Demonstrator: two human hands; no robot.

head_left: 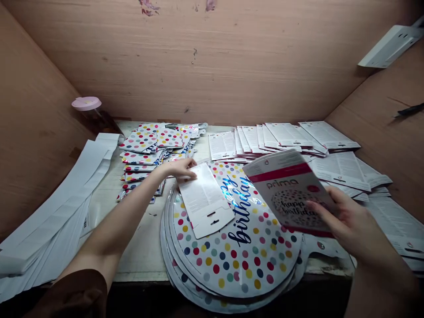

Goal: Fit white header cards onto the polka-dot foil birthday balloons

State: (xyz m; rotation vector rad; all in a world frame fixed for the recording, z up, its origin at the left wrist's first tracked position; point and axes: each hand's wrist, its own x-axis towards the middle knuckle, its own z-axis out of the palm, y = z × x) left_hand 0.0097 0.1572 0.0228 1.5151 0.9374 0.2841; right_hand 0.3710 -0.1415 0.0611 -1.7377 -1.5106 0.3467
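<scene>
My left hand (183, 169) closes its fingers on the top corner of a white cardboard packet (205, 201), back side up with a hang slot at its near end. That packet lies over a stack of round foil balloons (245, 260), white with coloured dots and blue "birthday" lettering. Over the right side of the stack, my right hand (347, 221) grips a "prima" balloon packet (291, 190), its front showing a dotted balloon picture and a dark pink band. The packet is tilted, thumb on its front; whether more than one is held, I cannot tell.
Folded dotted foil balloons (142, 157) lie in piles at the back left. White packets (285, 134) are spread along the back right and down the right side. Long white paper strips (66, 212) lie left, near a pink-lidded bottle (96, 117). Wooden panels (198, 62) enclose the table.
</scene>
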